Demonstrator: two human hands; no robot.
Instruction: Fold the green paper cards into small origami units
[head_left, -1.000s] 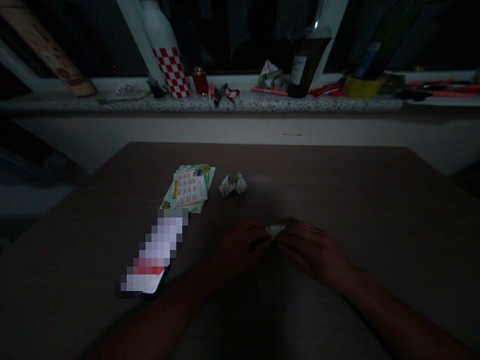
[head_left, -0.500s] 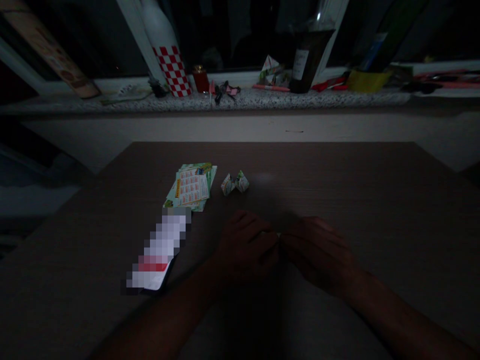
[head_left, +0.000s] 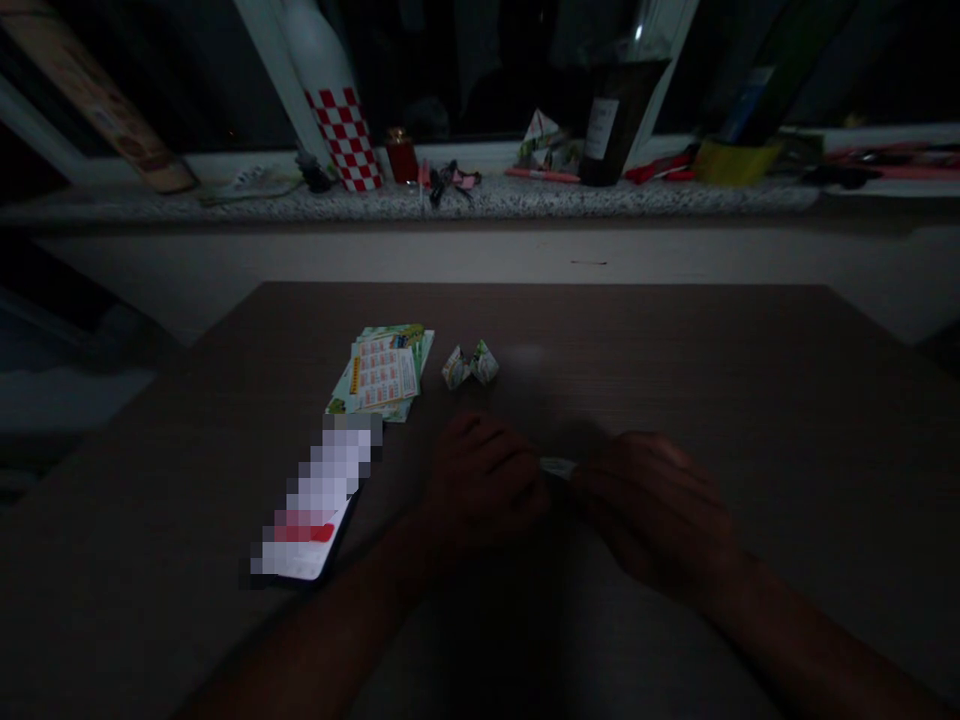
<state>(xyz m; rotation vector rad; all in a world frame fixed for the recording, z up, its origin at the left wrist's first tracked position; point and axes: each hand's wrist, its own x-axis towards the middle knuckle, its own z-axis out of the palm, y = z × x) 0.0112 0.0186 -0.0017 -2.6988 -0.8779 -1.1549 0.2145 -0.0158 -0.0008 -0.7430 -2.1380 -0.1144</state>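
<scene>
Between my two hands a narrow pale piece of paper (head_left: 557, 467) shows, low over the table; the rest of it is hidden by my fingers and the dim light. My left hand (head_left: 491, 475) is closed on its left end, knuckles up. From the other side, my right hand (head_left: 652, 495) pinches the right end with its fingers pressed together. Just beyond my left hand stands a small folded paper figure (head_left: 470, 366) with two pointed sides. Left of that figure lies a loose stack of printed paper slips (head_left: 382, 372), green and white with red print.
A phone (head_left: 319, 510) with a lit, blurred screen lies left of my left forearm on the wooden table (head_left: 712, 350). Along the granite windowsill (head_left: 517, 203) stand a red-checked white bottle (head_left: 341, 130), a small red jar (head_left: 400, 155), a dark labelled container (head_left: 611, 130) and a yellow holder (head_left: 735, 160).
My hands have moved slightly apart, the left one leftward and the right one rightward. More of the pale paper shows between them. The folded figure, slips and phone stay put.
</scene>
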